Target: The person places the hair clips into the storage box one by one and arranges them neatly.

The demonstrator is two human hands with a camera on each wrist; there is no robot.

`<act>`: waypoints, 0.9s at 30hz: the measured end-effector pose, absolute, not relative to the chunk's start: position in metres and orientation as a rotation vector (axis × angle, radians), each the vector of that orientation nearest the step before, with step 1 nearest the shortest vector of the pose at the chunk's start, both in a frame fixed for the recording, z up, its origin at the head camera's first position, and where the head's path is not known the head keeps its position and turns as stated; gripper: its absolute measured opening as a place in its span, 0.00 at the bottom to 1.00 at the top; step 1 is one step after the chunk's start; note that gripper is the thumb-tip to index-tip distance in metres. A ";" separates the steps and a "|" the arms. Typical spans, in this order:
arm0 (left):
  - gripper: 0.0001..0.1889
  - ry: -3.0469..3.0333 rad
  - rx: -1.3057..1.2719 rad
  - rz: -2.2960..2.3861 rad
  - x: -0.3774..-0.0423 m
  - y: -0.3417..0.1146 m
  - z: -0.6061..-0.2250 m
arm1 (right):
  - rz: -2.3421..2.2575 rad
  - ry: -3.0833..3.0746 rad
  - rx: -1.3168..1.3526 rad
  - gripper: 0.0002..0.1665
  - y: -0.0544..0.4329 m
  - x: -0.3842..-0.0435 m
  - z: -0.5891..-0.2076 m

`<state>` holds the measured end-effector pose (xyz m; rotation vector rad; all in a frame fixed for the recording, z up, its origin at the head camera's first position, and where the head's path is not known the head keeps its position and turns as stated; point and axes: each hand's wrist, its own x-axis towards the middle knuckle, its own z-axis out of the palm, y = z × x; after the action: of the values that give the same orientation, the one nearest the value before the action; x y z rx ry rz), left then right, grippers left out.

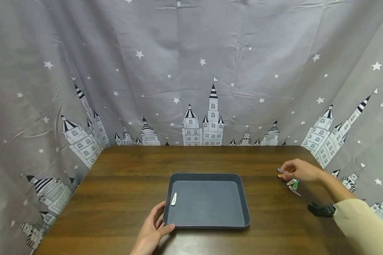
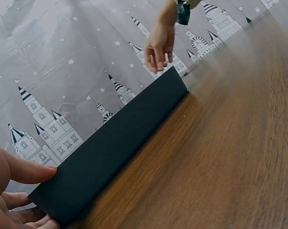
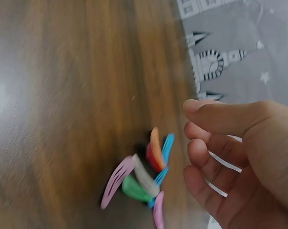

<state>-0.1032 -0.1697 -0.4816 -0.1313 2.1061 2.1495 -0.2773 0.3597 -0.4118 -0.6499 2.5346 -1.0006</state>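
A dark grey rectangular tray (image 1: pixel 207 203) lies on the table, with one white snap hair clip (image 1: pixel 173 199) inside near its left wall. My left hand (image 1: pixel 151 228) grips the tray's near left corner, thumb at the rim and fingers around the side. To the right of the tray, my right hand (image 1: pixel 301 170) hovers by a small pile of snap hair clips, its fingers loosely bent with nothing between them. The right wrist view shows a pink clip (image 3: pixel 117 181), a green clip (image 3: pixel 136 189), a whitish clip (image 3: pixel 145 176), an orange clip (image 3: pixel 156 149) and blue ones partly overlapping.
The brown wooden table (image 1: pixel 121 184) has rounded far corners. Behind and beside it hangs a grey curtain (image 1: pixel 191 71) printed with castles and stars. A black strap or device (image 1: pixel 320 209) sits at my right wrist, by a cream sleeve (image 1: pixel 364 221).
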 end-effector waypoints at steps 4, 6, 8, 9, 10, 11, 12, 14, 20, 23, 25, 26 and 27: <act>0.45 2.106 -0.142 2.146 -0.105 -0.171 -0.482 | -1.005 2.561 -0.625 0.07 0.373 -0.271 -0.423; 0.45 2.110 -0.141 2.142 -0.105 -0.171 -0.482 | -0.990 2.582 -0.644 0.06 0.379 -0.267 -0.429; 0.45 2.119 -0.140 2.130 -0.105 -0.171 -0.483 | -0.979 2.599 -0.659 0.06 0.384 -0.263 -0.434; 0.45 2.126 -0.141 2.120 -0.105 -0.171 -0.483 | -0.967 2.613 -0.668 0.06 0.387 -0.261 -0.437; 0.46 2.129 -0.139 2.115 -0.106 -0.171 -0.483 | -0.960 2.623 -0.670 0.06 0.389 -0.259 -0.439; 0.46 2.134 -0.140 2.110 -0.106 -0.171 -0.483 | -0.953 2.635 -0.672 0.06 0.392 -0.258 -0.441; 0.46 2.135 -0.139 2.109 -0.106 -0.171 -0.483 | -0.952 2.643 -0.668 0.06 0.394 -0.256 -0.443; 0.46 2.132 -0.141 2.117 -0.106 -0.171 -0.483 | -0.959 2.647 -0.621 0.05 0.397 -0.253 -0.446; 0.45 2.121 -0.109 2.136 -0.104 -0.170 -0.483 | -0.918 2.701 -0.490 0.05 0.403 -0.244 -0.457; 0.44 2.115 -0.085 2.154 -0.103 -0.170 -0.484 | -0.835 2.796 -0.464 0.09 0.402 -0.241 -0.462; 0.44 2.114 -0.072 2.166 -0.102 -0.170 -0.484 | -0.773 2.860 -0.458 0.10 0.401 -0.240 -0.463; 0.45 2.114 -0.067 2.168 -0.102 -0.171 -0.484 | -0.750 2.884 -0.454 0.11 0.400 -0.240 -0.464; 0.45 2.110 -0.072 2.171 -0.102 -0.171 -0.484 | -0.738 2.898 -0.450 0.11 0.398 -0.240 -0.464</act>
<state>-0.1016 -0.1711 -0.4838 -0.0719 2.1105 2.1710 -0.2398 0.3983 -0.4638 -0.4501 2.8982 -0.7383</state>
